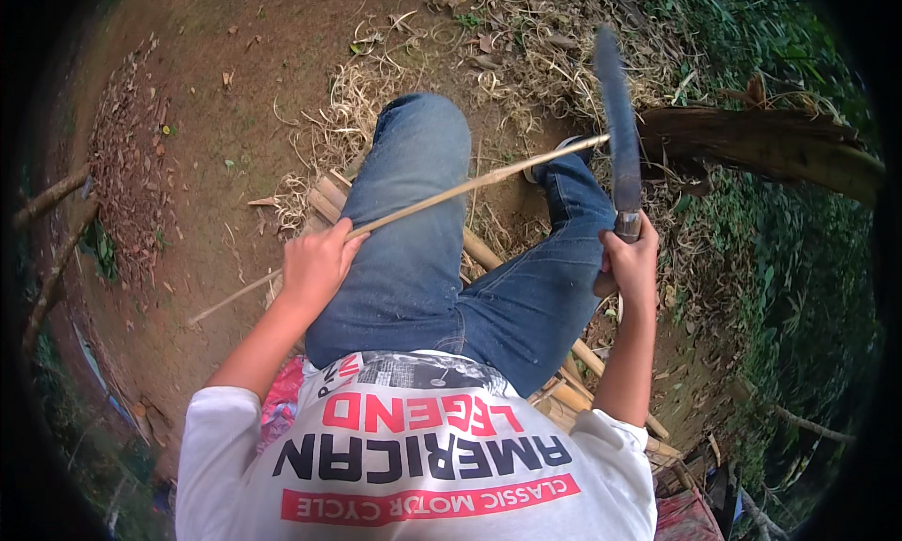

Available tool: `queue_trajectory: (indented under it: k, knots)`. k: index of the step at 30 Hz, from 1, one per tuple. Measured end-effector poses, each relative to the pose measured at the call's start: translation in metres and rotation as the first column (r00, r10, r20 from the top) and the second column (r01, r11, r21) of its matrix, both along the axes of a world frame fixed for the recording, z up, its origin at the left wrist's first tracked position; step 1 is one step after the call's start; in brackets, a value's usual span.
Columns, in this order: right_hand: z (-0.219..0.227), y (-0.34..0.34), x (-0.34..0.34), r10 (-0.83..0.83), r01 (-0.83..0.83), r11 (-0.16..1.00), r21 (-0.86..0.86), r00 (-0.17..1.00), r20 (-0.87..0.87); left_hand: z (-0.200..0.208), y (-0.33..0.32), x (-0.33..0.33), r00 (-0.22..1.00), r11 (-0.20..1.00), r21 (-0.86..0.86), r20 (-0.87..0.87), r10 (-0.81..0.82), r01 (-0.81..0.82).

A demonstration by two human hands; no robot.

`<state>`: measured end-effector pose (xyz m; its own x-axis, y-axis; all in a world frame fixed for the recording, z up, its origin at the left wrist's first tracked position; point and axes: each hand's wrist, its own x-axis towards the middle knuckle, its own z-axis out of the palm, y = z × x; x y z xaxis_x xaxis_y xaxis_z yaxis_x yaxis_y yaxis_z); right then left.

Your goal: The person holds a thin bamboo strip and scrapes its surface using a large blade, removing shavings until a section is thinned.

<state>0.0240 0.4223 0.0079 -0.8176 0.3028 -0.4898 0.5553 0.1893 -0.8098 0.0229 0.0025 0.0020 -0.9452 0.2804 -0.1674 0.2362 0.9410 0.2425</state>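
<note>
A long, thin bamboo strip [435,200] slants across my raised knee, from the lower left up to the right. My left hand [318,262] is closed around it beside my thigh, and its thin tail sticks out behind the hand toward the ground. In my right hand [631,261] is a machete [617,118], gripped by its dark handle [628,225] with the long blade pointing away from me. The far end of the strip meets the blade or passes just behind it; I cannot tell whether they touch.
Pale curled shavings [352,109] litter the brown soil ahead of me. I sit on bamboo poles [482,250]. A thick brown trunk [752,146] lies to the right, with green plants [789,287] around it. Wooden sticks [56,198] stand at the far left.
</note>
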Motion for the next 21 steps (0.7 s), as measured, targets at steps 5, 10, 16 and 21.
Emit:
queue_trajectory:
  k: [5,10,16,21]
  knots:
    - [-0.006,-0.017,0.008,0.004,-0.004,1.000,-0.016,1.000,0.029,0.002,0.000,0.002,1.000,1.000,-0.011,0.004,0.013,-0.013]
    - [-0.010,-0.025,0.012,-0.003,0.003,1.000,-0.021,0.999,0.040,-0.001,0.000,0.001,1.000,1.000,-0.011,0.010,0.014,-0.013]
    - [-0.008,-0.013,0.010,-0.035,0.034,0.999,0.002,0.999,0.020,-0.003,0.002,0.000,1.000,1.000,0.022,0.008,0.017,-0.017]
    - [-0.008,-0.011,0.015,0.088,-0.089,0.995,0.033,0.995,0.036,-0.001,-0.002,0.003,1.000,0.999,0.031,0.015,0.025,-0.026]
